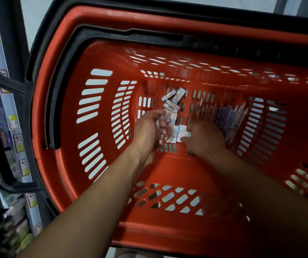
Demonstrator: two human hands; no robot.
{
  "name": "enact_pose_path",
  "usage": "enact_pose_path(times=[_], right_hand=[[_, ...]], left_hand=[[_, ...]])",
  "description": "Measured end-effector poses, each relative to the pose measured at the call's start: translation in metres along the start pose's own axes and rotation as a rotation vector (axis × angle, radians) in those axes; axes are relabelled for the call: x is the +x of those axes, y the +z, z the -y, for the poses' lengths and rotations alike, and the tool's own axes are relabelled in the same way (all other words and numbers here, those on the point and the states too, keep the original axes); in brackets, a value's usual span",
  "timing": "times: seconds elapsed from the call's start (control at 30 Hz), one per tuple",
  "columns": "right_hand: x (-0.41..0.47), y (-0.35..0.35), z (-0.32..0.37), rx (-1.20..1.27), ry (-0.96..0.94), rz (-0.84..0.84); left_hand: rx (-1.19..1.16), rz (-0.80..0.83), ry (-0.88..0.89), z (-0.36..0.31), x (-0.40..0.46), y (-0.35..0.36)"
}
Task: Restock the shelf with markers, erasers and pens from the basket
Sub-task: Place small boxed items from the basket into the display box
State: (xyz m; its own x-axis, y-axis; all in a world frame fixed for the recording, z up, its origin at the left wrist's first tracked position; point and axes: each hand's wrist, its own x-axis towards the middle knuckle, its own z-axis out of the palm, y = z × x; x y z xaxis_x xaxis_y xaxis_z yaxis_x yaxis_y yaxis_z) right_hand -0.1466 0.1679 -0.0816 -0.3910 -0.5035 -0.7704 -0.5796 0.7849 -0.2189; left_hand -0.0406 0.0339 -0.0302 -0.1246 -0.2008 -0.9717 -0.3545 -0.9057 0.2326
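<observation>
You're deep in the red basket (pixel 65 101), both hands down among the erasers (pixel 170 106) (pens (pixel 223 116) lie right). Left hand (pixel 147 130) cupped open; right hand (pixel 203 137) pinching one eraser. Next: lift toward the shelf (pixel 9 127).

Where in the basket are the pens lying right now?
In the head view the pens lie bunched on the floor of the red basket, toward its right side, just beyond the right hand.

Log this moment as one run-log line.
stage: picking from basket | left hand: at small boxes, grasp unclear | right hand: beside pens, grasp unclear | shelf: not restocked yet
</observation>
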Motion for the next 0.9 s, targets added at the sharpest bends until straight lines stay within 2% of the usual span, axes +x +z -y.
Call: enact_pose_path(times=[0.3, 0.4, 0.57, 0.67, 0.8, 0.9], right_hand=[[-0.004, 0.015, 0.016, -0.215, -0.004, -0.088], [-0.007, 0.015, 0.015, -0.051, 0.054, -0.114], [-0.028, -0.006, 0.028, 0.486, 0.077, -0.147], [-0.047, -0.018, 0.048, 0.654, 0.024, -0.229], [-0.064, -0.028, 0.066, 0.725, -0.103, -0.259], [-0.065, -0.031, 0.067, 0.655, -0.171, -0.284]], left_hand=[[-0.026, 0.017, 0.017, -0.001, -0.006, -0.001], [-0.015, 0.008, 0.022, -0.003, -0.007, 0.000], [-0.035, -0.016, 0.017, -0.007, -0.007, 0.004], [-0.090, 0.026, -0.012, -0.008, -0.008, 0.006], [-0.213, 0.149, -0.095, -0.005, -0.010, 0.005], [-0.160, 0.172, -0.067, -0.004, -0.010, 0.000]])
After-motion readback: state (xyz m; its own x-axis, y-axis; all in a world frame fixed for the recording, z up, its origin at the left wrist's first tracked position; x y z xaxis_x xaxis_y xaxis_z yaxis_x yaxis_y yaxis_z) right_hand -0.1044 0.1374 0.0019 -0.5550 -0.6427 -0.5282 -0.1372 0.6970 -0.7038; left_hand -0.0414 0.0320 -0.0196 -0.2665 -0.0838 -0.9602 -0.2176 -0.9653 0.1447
